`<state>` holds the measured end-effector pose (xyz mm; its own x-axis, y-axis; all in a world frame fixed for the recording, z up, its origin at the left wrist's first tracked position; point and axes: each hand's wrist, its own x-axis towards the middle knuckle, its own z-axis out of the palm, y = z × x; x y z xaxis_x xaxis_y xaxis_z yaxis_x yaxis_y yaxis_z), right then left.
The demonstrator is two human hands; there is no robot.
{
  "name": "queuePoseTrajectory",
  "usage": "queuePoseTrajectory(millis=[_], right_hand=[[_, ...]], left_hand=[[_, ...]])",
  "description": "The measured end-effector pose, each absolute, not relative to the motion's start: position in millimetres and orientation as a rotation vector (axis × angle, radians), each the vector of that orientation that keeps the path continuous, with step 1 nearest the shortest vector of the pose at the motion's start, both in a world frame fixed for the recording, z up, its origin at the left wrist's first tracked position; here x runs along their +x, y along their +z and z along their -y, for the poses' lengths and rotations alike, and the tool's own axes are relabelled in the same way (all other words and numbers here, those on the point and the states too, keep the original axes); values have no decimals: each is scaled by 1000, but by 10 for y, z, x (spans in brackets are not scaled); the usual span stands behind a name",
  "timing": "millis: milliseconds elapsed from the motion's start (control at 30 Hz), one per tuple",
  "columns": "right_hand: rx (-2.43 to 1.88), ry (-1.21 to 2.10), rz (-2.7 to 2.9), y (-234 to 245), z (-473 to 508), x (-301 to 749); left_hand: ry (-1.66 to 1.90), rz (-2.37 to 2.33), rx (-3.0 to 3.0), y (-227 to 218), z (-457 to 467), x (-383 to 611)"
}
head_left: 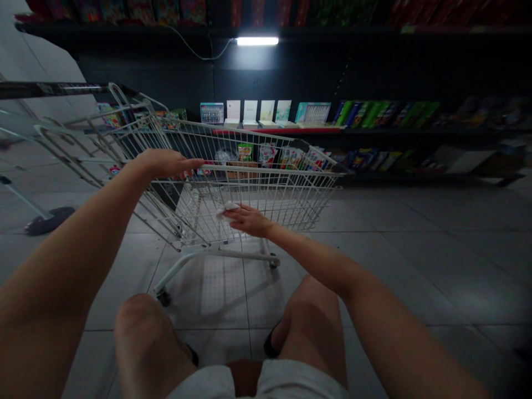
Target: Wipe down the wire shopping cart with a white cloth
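A grey wire shopping cart [266,176] stands side-on in front of me. My left hand [164,163] lies over its upper rim, the index finger reaching along the rail and the other fingers curled partly out of sight. Lower down, my right hand [251,220] presses a crumpled white cloth [228,210] against the side wires of the basket. The fingers of that hand are stretched toward the left over the cloth, and part of the cloth is hidden beneath them. Under the basket, the cart's pale frame and dark wheels show.
Dark shelves [274,131] behind the cart hold boxed sets, booklets and bagged goods. A lit tube lamp [257,41] hangs above with a loose cable. At the left is a stand with a dark round base [50,220]. My bent knees flank the cart's near side on the tiled floor [399,249].
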<state>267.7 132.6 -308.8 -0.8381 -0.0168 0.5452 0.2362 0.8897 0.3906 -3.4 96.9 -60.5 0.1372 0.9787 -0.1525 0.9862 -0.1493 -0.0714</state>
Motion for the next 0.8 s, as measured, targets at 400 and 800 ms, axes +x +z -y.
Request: queuePoseTrajectory(millis=[400,800], right_hand=[[-350,-628,2637,-4084,-1127,2842],[-273,-612,2703,-3998,-1083,2912]], left_hand=[[-314,-2033,2228,-559,-933,40],[-332,-2010,2290,-566,-935,-13]])
